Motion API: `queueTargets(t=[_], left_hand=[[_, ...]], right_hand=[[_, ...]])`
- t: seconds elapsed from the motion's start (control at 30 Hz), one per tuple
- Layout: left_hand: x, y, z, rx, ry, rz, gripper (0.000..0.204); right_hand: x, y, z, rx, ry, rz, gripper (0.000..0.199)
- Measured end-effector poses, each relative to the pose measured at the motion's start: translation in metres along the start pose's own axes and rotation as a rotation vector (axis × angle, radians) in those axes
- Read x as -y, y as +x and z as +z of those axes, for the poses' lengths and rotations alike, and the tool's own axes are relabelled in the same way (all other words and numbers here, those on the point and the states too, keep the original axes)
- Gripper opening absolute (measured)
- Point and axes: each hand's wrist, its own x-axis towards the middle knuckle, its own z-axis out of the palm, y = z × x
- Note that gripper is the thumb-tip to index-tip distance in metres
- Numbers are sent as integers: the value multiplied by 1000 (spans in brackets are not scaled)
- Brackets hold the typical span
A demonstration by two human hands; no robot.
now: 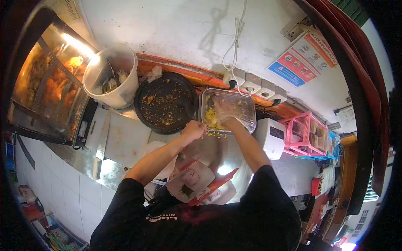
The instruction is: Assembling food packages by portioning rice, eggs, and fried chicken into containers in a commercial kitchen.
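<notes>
Left hand (193,129): curled shut, near the clear tray's (247,109) left edge; contents hidden.
Right hand (224,113): inside tray, pinching yellow bits (212,118).
Tip: lift gently; bits already spill.

Clear rectangular tray (247,109), yellow food bits (212,118) inside, on counter.

Single head view, fisheye, looking steeply down onto the surface (125,138) from close above; wall beyond, edges bending outward.
</notes>
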Motion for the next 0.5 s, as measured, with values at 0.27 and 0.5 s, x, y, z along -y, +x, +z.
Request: queueTargets(t=[0.27, 0.5], left_hand=[[-1, 9, 11, -8, 60, 37, 29], [2, 1, 9, -23, -69, 58, 32]], right_hand=[[-36, -33, 8, 141, -35, -258, 40], [-4, -27, -26, 533, 166, -118, 45]])
